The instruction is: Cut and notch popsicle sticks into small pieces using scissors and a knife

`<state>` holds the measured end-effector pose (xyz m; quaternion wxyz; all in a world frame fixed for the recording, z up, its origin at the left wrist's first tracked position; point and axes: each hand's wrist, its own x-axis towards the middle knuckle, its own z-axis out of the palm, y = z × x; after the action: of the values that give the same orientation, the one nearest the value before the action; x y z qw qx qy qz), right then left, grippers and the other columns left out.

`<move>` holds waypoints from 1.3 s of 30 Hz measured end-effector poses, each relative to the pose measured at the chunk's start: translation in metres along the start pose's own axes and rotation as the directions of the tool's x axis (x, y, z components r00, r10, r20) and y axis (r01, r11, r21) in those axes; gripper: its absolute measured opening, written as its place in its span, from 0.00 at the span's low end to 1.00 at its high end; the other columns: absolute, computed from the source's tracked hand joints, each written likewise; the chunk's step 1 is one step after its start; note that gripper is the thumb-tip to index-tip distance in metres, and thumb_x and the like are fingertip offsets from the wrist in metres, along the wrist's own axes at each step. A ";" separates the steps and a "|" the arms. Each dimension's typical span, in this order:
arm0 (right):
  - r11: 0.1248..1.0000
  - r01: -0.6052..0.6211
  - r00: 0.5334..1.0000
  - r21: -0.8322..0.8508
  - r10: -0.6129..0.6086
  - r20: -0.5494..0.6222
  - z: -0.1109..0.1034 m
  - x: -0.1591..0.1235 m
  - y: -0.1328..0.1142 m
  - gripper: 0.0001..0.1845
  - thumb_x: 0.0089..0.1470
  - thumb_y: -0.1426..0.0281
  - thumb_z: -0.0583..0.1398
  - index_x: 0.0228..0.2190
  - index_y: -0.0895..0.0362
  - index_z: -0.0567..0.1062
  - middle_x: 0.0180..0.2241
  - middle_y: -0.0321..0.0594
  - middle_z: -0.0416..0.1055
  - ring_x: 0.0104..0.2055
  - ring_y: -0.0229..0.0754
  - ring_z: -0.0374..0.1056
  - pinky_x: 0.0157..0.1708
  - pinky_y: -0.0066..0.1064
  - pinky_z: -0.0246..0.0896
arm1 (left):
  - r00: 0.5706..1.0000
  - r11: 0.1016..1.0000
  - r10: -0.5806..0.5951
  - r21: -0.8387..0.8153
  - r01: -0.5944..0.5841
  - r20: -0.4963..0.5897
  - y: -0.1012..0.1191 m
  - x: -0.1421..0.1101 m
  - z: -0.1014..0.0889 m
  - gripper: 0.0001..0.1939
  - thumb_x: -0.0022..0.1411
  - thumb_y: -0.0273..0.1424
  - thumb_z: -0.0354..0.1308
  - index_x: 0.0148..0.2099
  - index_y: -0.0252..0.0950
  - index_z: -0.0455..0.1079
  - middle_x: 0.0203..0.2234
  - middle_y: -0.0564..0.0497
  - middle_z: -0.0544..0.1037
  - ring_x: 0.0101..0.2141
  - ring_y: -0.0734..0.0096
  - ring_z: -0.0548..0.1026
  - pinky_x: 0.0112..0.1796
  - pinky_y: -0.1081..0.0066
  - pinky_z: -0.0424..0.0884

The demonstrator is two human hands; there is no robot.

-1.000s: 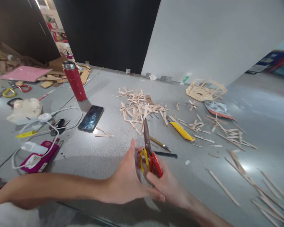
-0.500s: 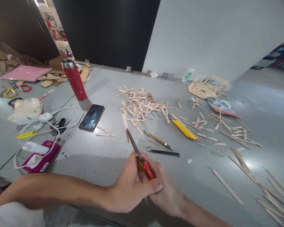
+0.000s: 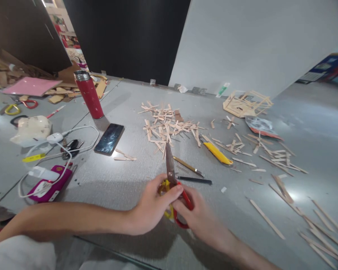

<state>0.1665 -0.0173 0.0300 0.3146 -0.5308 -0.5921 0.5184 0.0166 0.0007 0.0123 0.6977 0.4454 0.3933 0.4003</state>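
Observation:
Both of my hands are on a pair of scissors [image 3: 170,168] with one yellow and one red handle, the blades pointing away from me. My left hand [image 3: 150,208] wraps the yellow loop, its thumb laid across near the pivot. Around the red handle closes my right hand [image 3: 198,213], touching the left. A pale wooden stick [image 3: 167,132] shows at the blade tips, over the heap of stick pieces [image 3: 183,127]; I cannot tell if the blades grip it. A brown craft knife [image 3: 188,166] and a black pen-like tool [image 3: 195,180] lie just beyond my right hand.
A yellow box cutter [image 3: 217,153] and a wooden stick frame [image 3: 246,105] are to the right, with loose sticks [image 3: 267,219] nearer. On the left are a phone [image 3: 109,139], a red bottle [image 3: 89,95], a white cable [image 3: 81,128] and a magenta power bank [image 3: 58,183].
The scissors have swung to the right and now point more straight ahead, with the pale stick at their tips shifting along. My left thumb has moved up toward the pivot.

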 end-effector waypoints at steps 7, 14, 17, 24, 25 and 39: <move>0.962 -0.247 0.968 0.116 0.249 -0.002 -0.003 -0.002 -0.002 0.21 0.53 0.51 0.65 0.34 0.57 0.79 0.29 0.41 0.77 0.36 0.47 0.73 0.37 0.36 0.68 | 0.997 0.999 -0.018 -0.049 0.021 0.069 -0.005 0.006 -0.004 0.27 0.60 0.53 0.67 0.42 0.32 0.73 0.24 0.54 0.73 0.23 0.75 0.71 0.25 0.74 0.69; 0.905 -0.291 0.957 0.310 0.271 0.108 0.000 0.003 0.002 0.31 0.54 0.39 0.60 0.23 0.55 0.69 0.20 0.33 0.66 0.22 0.36 0.61 0.24 0.29 0.55 | 0.993 0.994 -0.059 -0.086 0.068 0.103 -0.007 0.005 0.000 0.31 0.55 0.57 0.69 0.40 0.32 0.73 0.24 0.51 0.76 0.21 0.72 0.74 0.25 0.70 0.74; 0.903 -0.297 0.948 0.311 0.240 0.207 0.007 0.012 0.016 0.37 0.52 0.32 0.57 0.22 0.54 0.64 0.17 0.28 0.59 0.18 0.31 0.52 0.19 0.27 0.50 | 0.996 0.994 -0.076 -0.078 0.080 0.050 -0.011 0.005 0.000 0.31 0.54 0.59 0.68 0.33 0.33 0.71 0.20 0.54 0.72 0.20 0.73 0.71 0.25 0.71 0.72; 0.868 -0.310 0.944 0.387 0.232 0.236 0.014 0.020 0.039 0.37 0.49 0.32 0.60 0.24 0.53 0.61 0.17 0.24 0.55 0.17 0.28 0.47 0.17 0.24 0.47 | 1.000 0.999 -0.022 -0.050 0.022 0.001 -0.015 0.006 -0.003 0.28 0.58 0.56 0.66 0.32 0.33 0.72 0.25 0.52 0.73 0.26 0.72 0.69 0.29 0.72 0.66; 0.873 -0.313 0.942 0.375 0.233 0.243 0.014 0.021 0.039 0.36 0.50 0.33 0.60 0.23 0.53 0.61 0.17 0.24 0.55 0.17 0.28 0.47 0.17 0.24 0.47 | 1.000 0.999 -0.019 -0.050 0.019 -0.003 -0.017 0.007 -0.003 0.28 0.59 0.56 0.66 0.33 0.33 0.73 0.25 0.52 0.73 0.26 0.72 0.69 0.30 0.72 0.66; 0.901 -0.088 0.996 -0.424 0.079 -0.039 -0.033 -0.020 0.015 0.23 0.64 0.46 0.56 0.32 0.51 0.76 0.32 0.42 0.76 0.37 0.49 0.71 0.37 0.38 0.63 | 0.978 0.877 0.166 0.473 -0.086 -0.130 0.060 0.005 -0.060 0.24 0.75 0.51 0.44 0.37 0.38 0.64 0.24 0.56 0.71 0.24 0.72 0.68 0.29 0.71 0.65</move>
<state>0.2068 -0.0291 0.0281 0.1748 -0.6169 -0.6643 0.3842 -0.0481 0.0406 0.0504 0.5077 0.5891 0.5047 0.3748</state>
